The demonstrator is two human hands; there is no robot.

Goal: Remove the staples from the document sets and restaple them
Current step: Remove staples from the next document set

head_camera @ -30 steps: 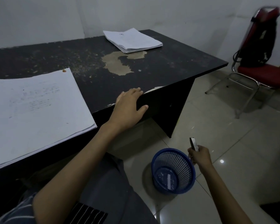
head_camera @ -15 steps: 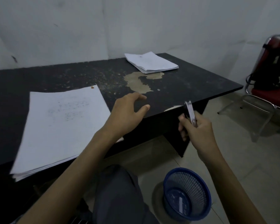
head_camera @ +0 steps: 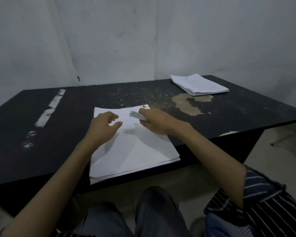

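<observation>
The document stack [head_camera: 133,151] lies dead ahead on the desk [head_camera: 237,115], long axis 12 to 6, and over its far end the right hand [head_camera: 158,123] grips the stapler [head_camera: 138,115], nose toward 10 o'clock, with the left hand [head_camera: 103,124] loosely curled and empty at its 9 o'clock.

A thick stack of white sheets [head_camera: 135,151] is lying flat on the black desk [head_camera: 41,151], its near end hanging a little over the front edge; a small pale grey stapler [head_camera: 137,115] is sitting in the grip of the right hand [head_camera: 158,121], its nose pointing left over the stack's far end; a second, thinner stack [head_camera: 200,84] is resting near the desk's far right corner.
</observation>
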